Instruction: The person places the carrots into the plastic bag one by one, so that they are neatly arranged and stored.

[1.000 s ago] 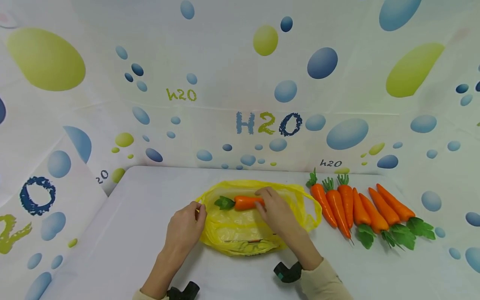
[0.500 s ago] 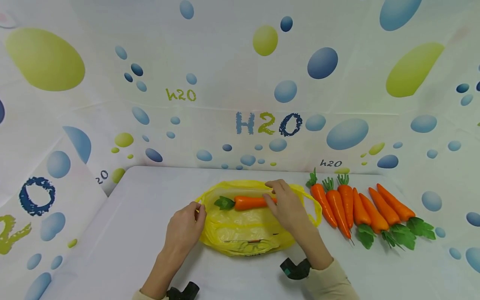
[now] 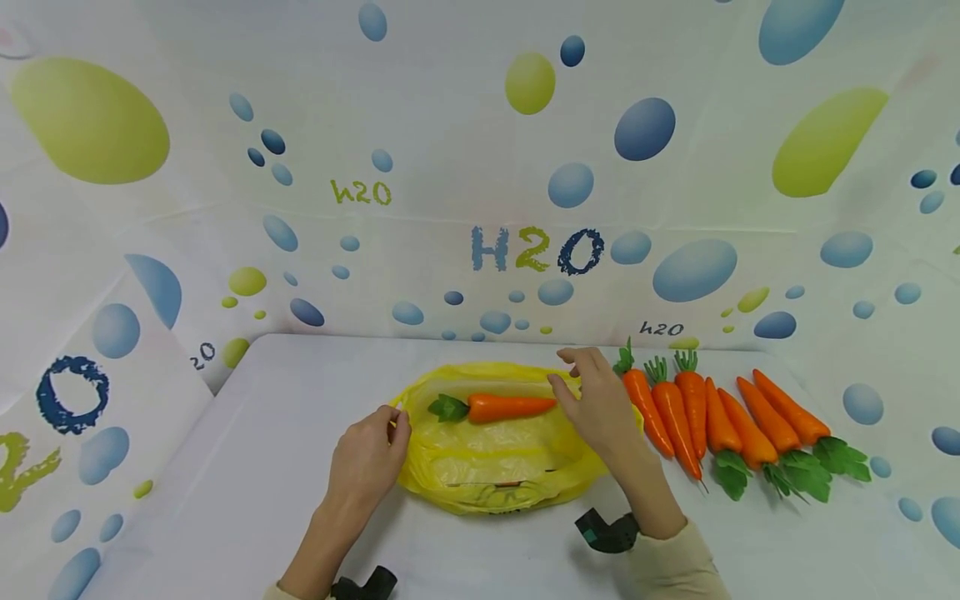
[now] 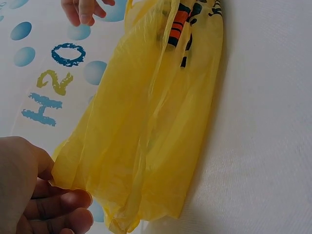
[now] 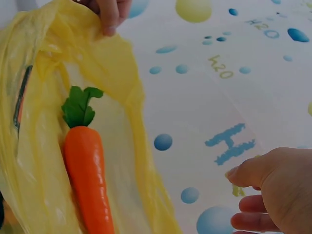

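A yellow plastic bag lies on the white table with its mouth spread wide. Inside it rests an orange carrot with a green leafy top, pointing right in the head view. My left hand pinches the bag's left edge between thumb and fingers; the left wrist view shows the film caught at the thumb of that hand. Over the bag's right side hovers my right hand, fingers loosely bent and apart from the carrot. Nothing is between the fingers of this hand in the right wrist view.
Right of the bag lie several more carrots in a row, some with leaves at the back, others with leaves at the front. A white cloth with blue and green spots hangs behind the table.
My right hand has let go of the carrot in the bag and moved right and slightly away from it. The left hand keeps its hold on the bag's edge.
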